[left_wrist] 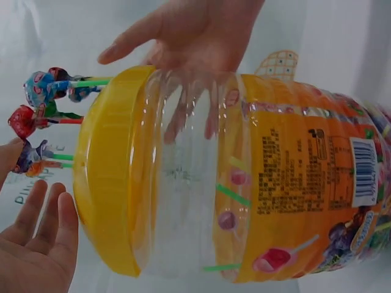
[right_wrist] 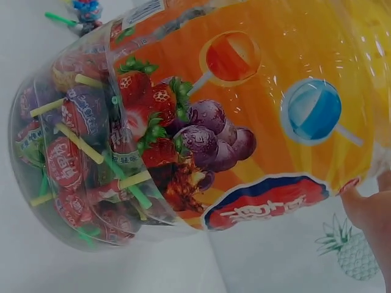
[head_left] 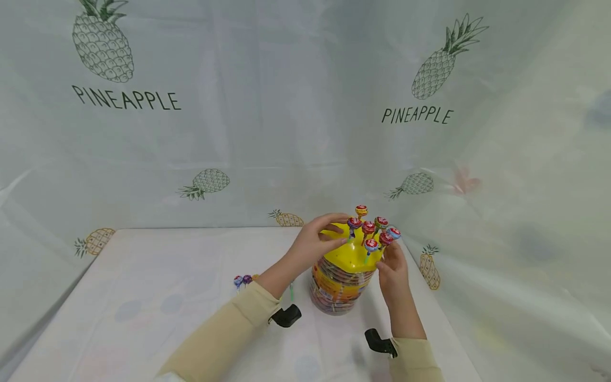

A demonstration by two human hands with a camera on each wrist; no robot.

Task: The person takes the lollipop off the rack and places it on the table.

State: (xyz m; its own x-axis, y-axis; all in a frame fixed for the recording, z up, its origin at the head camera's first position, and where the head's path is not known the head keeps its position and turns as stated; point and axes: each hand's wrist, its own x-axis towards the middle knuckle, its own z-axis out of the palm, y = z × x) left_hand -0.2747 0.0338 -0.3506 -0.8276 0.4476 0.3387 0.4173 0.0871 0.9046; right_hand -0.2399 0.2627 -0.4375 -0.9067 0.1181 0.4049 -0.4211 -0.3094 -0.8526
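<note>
A large clear plastic jar [head_left: 340, 289] with a yellow lid [head_left: 345, 259] and an orange label [left_wrist: 293, 165] stands on the table. Wrapped lollipops [head_left: 368, 227] stick up by their sticks from the lid. More lollipops [right_wrist: 66, 162] lie inside the jar's lower part. My left hand [head_left: 316, 237] is at the lid's left side, fingers extended, one fingertip beside a purple-wrapped lollipop [left_wrist: 29, 157]. At the opposite side, my right hand [head_left: 395, 270] rests against the jar near the lid; its fingers [left_wrist: 177, 119] show straight through the clear wall.
Several loose lollipops [head_left: 246, 279] lie on the white-covered table [head_left: 157, 307] to the left of the jar, partly hidden by my left forearm. A pineapple-print curtain [head_left: 296, 116] hangs behind and beside the table. Black wrist cameras [head_left: 286, 316] sit on both sleeves.
</note>
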